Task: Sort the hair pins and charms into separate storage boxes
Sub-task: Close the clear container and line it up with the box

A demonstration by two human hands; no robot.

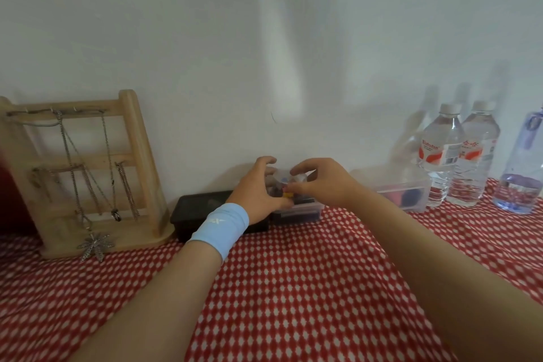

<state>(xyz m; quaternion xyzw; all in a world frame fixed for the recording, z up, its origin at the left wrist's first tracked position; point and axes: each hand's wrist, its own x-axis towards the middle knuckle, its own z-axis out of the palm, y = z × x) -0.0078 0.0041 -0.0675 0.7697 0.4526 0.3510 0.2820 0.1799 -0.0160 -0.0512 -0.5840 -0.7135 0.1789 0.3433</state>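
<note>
Against the wall, on the red-checked tabletop (293, 288), a black storage box (199, 209) is set beside a clear storage box (296, 211). Above the clear one, a small transparent case (286, 178) is held between the left grip (258, 191) and the right grip (320, 182), both curled narrowly round it. A tiny yellow piece (288, 194) is seen just below the case, between the thumbs; its kind cannot be told.

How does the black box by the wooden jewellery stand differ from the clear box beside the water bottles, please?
The black box is opaque, hiding its contents; the clear box shows pink and dark blue items inside. The wrist of the left hand overlaps the black box; the clear box lies uncovered, right of the right hand. Both are low, rectangular and sit on the red patterned cloth against the wall.
</note>
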